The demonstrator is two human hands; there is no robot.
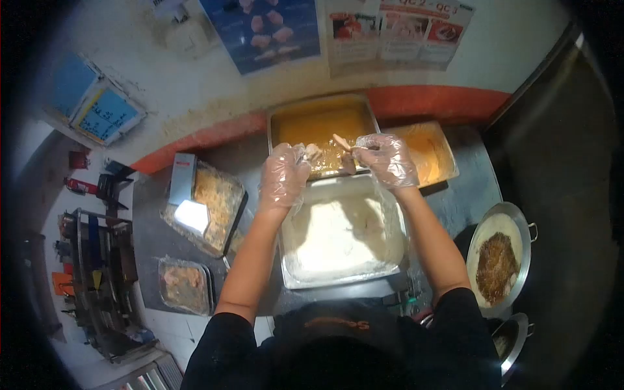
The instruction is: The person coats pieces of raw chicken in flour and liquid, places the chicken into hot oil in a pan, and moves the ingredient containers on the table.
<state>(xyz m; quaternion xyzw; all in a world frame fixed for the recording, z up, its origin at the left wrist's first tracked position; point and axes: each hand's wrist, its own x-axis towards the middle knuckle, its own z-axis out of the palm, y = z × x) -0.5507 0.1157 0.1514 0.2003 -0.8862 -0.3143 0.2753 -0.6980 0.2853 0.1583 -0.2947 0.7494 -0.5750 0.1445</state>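
Both hands wear clear plastic gloves. My left hand is closed on a pale piece of meat over the near left part of a metal tray of orange-brown liquid. Opposite it, my right hand pinches another piece of meat above the same tray. A darker piece hangs or lies just below that one; which of the two cannot be made out. Directly nearer to me is a metal tray of white flour, shadowed by my hands.
An orange-coated tray stands right of the liquid. To the left are a plastic-covered tray of food and a smaller wrapped tray. A wide pan with brown contents is at the right. Posters hang on the wall behind.
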